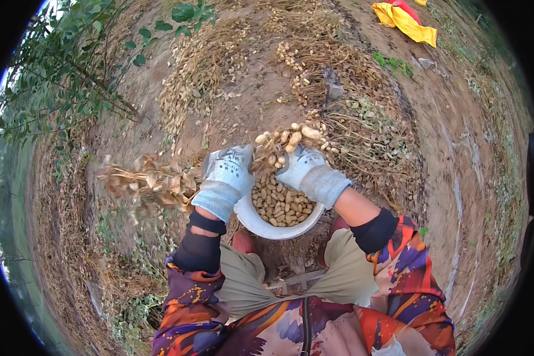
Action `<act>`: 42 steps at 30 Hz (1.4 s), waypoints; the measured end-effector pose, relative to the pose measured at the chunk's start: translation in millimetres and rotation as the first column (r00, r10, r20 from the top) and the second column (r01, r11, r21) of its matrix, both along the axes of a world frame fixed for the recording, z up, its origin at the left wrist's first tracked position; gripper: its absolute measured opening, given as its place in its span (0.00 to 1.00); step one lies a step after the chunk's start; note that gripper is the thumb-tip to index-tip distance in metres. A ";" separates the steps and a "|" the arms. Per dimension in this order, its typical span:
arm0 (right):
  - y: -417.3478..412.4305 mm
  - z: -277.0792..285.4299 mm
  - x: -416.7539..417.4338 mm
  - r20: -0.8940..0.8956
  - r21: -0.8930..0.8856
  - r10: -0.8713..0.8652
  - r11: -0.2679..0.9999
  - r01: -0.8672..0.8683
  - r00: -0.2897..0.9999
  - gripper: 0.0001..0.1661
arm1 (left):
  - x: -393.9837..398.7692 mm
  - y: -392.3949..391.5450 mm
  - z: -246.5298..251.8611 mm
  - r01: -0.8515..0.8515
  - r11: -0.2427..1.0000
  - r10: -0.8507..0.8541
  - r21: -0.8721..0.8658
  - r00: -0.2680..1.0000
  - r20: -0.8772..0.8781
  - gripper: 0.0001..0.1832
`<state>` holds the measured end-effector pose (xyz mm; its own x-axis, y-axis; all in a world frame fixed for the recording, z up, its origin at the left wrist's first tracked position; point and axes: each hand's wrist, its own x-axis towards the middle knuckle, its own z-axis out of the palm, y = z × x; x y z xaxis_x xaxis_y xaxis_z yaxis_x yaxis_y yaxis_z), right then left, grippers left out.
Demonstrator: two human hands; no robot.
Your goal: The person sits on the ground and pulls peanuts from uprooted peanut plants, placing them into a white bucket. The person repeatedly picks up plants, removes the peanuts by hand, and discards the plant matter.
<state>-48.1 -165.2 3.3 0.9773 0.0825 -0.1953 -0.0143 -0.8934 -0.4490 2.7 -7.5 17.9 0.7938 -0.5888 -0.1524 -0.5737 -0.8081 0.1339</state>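
A white basin (267, 229) sits on the soil between my feet, with many picked peanuts (282, 204) in it. Above its far left rim my left hand (229, 169), in a pale work glove, is closed around a dried peanut plant (153, 179). The plant's leafy stems stick out to the left, and its pods (291, 139) cluster between the two gloves. My right hand (305, 164), gloved too, is curled against that pod cluster over the basin's far right side. Its fingertips are hidden, so I cannot see exactly what they grip.
Heaps of dried peanut plants (196, 71) lie beyond the basin, with another pile (365, 129) at the right. A leafy green branch (84, 66) reaches in from the upper left. Yellow and red sacks (405, 22) lie at the upper right. Strips of plastic film (457, 209) cross the soil.
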 end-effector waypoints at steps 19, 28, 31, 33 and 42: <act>-16.9 -3.7 -6.0 -0.083 0.446 0.096 0.894 -0.049 0.992 0.41 | 0.6 6.1 -3.0 0.012 1.000 -0.012 -0.006 0.999 0.034 0.16; -15.7 -12.5 -2.8 -0.131 0.927 0.111 0.365 0.082 0.985 0.22 | -0.8 6.2 -4.4 0.035 0.996 -0.031 -0.080 0.998 0.045 0.18; -10.6 -0.4 -7.5 -0.085 0.902 0.099 0.431 0.034 0.991 0.21 | 1.3 11.0 -2.5 0.020 0.997 -0.018 -0.074 0.999 0.027 0.18; -12.0 -4.8 -7.9 -0.147 0.922 0.134 0.377 0.087 0.980 0.19 | 1.3 11.0 0.3 0.012 0.997 -0.010 -0.072 1.000 0.025 0.18; 1.7 -40.4 13.2 -0.198 0.515 0.197 0.854 -0.069 0.960 0.27 | -2.9 8.2 3.0 0.004 0.999 -0.003 0.052 1.000 -0.020 0.15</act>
<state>-35.0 -163.6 -37.1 0.8798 0.3570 -0.3137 -0.0735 -0.5499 -0.8320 -0.2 0.8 21.0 0.7884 -0.5824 -0.1981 -0.5741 -0.8123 0.1032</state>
